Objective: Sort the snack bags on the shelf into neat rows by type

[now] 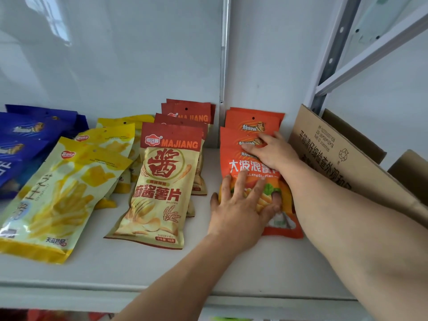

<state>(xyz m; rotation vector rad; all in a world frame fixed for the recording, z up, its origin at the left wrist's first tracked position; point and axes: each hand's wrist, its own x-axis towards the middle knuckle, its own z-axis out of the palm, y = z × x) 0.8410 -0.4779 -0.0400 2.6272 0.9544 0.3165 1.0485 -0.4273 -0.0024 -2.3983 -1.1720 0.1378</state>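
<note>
While bare shelf [231, 269] is lying open in front, we are pressing flat, released fingers [245, 181] of both hands on the orange bags [249, 166] beside the box [335, 158].

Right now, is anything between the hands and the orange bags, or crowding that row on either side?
Nothing visible. The left hand and right hand both lie flat on the orange bags. A bare strip of shelf separates them from the red Majiang bags; the cardboard box stands close at their right.

You're at a shop's stock shelf [162, 262] — packaged snack bags [162, 181] in rows on it, an opened cardboard carton [347, 158] at its right end.
</note>
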